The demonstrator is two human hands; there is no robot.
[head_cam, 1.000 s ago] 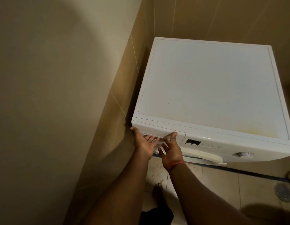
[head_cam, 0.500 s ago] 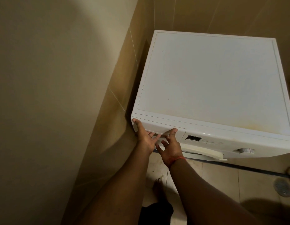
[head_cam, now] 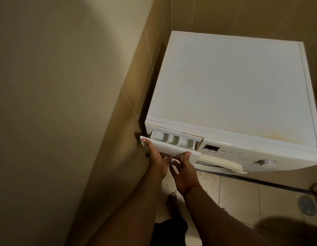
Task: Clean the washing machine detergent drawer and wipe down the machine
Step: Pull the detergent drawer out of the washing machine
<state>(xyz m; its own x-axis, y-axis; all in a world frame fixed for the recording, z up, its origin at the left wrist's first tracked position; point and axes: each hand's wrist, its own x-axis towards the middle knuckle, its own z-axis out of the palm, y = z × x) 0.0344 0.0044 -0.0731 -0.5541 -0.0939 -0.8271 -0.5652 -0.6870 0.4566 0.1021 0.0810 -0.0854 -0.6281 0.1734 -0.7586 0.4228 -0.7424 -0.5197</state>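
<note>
While partly out, detergent drawer in both hands.

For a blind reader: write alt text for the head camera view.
Two hands pull the detergent drawer partway out of a white washing machine, showing three compartments. The left hand grips the drawer front's left end, the right hand its lower edge. The machine stands in a beige-tiled corner.

No text, brand or number can be read anywhere: the washing machine carries faint printed lines on its front panel just right of the small dark display, and marks ring the dial, all too blurred to make out
</note>
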